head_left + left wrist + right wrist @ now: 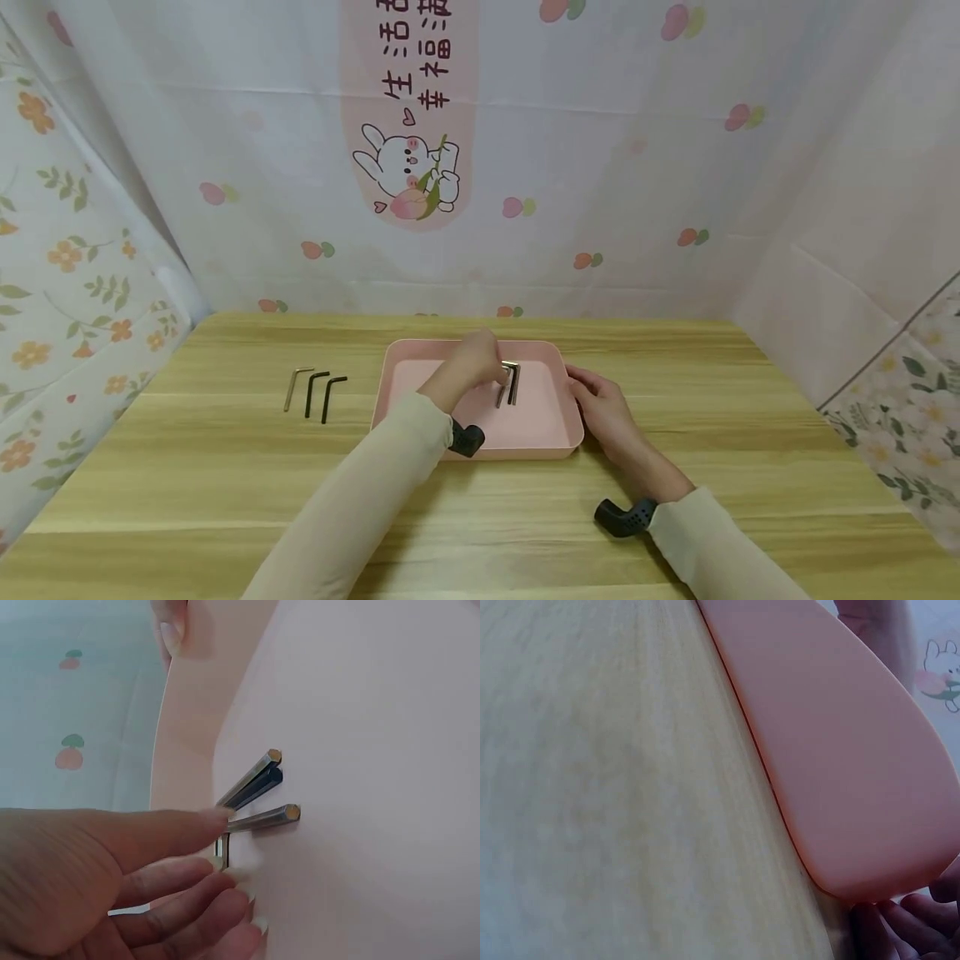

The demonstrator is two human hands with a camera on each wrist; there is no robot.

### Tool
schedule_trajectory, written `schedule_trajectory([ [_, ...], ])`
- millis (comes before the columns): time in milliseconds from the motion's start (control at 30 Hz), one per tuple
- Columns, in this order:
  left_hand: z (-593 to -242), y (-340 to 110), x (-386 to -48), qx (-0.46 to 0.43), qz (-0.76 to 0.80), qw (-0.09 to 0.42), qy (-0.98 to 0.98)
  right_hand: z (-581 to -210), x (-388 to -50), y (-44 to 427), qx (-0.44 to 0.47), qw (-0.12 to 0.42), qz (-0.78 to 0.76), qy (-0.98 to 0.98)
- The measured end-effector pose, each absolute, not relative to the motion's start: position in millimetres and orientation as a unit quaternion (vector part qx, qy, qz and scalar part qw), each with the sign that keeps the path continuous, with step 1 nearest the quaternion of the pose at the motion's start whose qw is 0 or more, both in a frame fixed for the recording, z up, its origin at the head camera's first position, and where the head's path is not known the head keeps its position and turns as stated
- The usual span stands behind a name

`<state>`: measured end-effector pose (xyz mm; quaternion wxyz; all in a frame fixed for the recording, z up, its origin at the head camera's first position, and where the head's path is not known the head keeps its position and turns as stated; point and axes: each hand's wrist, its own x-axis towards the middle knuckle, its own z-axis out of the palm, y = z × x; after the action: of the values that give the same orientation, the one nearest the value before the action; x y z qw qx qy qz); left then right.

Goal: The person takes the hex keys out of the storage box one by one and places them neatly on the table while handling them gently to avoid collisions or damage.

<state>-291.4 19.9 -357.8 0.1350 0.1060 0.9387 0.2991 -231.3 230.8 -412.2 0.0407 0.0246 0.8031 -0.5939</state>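
Observation:
A shallow pink tray (480,454) stands on the table, with three hex keys (513,387) lying in it toward its right half. My left hand (474,360) reaches inside. In the left wrist view, its thumb and index finger pinch the nearest hex key (270,818) close to the bend. Beside that key, a dark hex key (259,787) and a lighter one (251,776) lie side by side. My right hand (606,412) grips the tray's right wall, its thumb at the rim and the other fingers outside, as the right wrist view (907,926) partly shows.
Left of the tray, three more hex keys lie in a row: a brassy hex key (292,390), a black hex key (311,394) and another black one (327,400). The wood-grain table (225,500) ends at a printed cloth backdrop (645,183).

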Motion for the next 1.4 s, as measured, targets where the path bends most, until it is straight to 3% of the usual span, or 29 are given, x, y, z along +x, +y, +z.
schedule_trajectory([
  [633,-365.1,22.1,-299.3,0.067,0.301,0.158,0.938,-411.3,-232.3,230.1,0.021,0.04,-0.593,0.804],
  [1400,-359.5,22.5,-294.5,0.114,0.24,0.149,0.952,-412.4,-233.6,230.0,0.034,0.047,-0.591,0.805],
])
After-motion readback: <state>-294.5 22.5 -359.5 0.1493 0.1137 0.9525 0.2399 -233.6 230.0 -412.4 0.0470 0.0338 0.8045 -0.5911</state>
